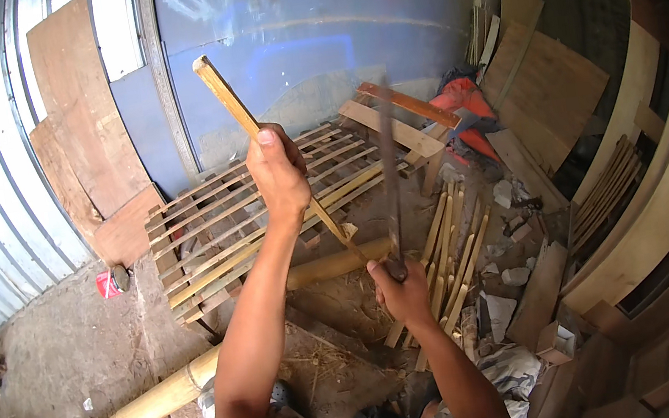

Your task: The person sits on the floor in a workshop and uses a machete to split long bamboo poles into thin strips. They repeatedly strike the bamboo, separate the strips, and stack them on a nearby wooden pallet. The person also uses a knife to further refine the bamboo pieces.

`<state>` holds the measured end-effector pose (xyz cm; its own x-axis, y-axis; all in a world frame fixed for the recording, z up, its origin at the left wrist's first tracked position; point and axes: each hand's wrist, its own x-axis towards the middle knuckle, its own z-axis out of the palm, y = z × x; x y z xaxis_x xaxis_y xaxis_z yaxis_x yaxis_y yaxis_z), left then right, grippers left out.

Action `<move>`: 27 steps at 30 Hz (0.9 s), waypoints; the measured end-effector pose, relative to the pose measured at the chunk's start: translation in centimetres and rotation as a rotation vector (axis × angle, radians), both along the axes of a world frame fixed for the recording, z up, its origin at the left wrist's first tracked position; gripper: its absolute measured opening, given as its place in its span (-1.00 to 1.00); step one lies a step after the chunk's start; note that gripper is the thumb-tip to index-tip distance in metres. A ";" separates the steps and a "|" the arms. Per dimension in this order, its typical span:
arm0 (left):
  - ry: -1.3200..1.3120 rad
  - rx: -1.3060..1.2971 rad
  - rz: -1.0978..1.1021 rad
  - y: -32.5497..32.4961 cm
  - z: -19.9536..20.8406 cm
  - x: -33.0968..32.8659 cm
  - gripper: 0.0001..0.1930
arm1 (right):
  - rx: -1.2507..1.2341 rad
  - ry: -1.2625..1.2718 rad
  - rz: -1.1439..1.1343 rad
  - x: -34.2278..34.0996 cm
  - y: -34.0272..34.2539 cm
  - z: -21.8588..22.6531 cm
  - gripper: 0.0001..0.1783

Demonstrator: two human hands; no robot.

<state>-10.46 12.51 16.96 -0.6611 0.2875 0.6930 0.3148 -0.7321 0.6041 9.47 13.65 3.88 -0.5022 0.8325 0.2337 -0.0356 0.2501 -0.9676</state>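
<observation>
My left hand (277,174) is closed around the middle of a split bamboo strip (226,97), which slants from upper left down to the right. The strip's lower end lies close to my right hand (403,292); whether they touch I cannot tell. In my right fist is the handle of a long-bladed knife (391,175), its dark blade pointing up and smeared by motion. Beneath the strip, a thick bamboo pole (152,403) lies across the ground, partly hidden by my left forearm. Beyond my left hand rests a slatted bamboo rack (213,258).
Several cut bamboo strips (447,266) lie in a bundle right of my right hand. Rubble (517,276) and loose boards (391,126) are beyond it. A red tin (109,283) sits on the dirt floor at left. Plywood sheets (77,108) lean on the metal wall.
</observation>
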 end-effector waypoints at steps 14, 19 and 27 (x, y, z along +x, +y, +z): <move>0.013 -0.020 0.049 1.2 0.3 -0.2 -0.26 | -0.292 -0.193 0.090 -0.9 1.8 -2.9 -0.63; 0.031 -0.039 0.074 1.9 0.4 -0.1 -0.25 | 0.136 -0.154 -0.069 -1.8 3.0 -5.6 -0.61; -0.066 -0.042 -0.005 -0.3 -0.4 -1.3 -0.20 | -0.580 -0.305 0.367 -0.5 4.3 -6.7 -0.58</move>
<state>-11.77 12.20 16.56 -0.7037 0.3188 0.6349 0.2695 -0.7071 0.6537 8.94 17.98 -2.87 -0.7437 0.5462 -0.3855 0.2720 -0.2796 -0.9208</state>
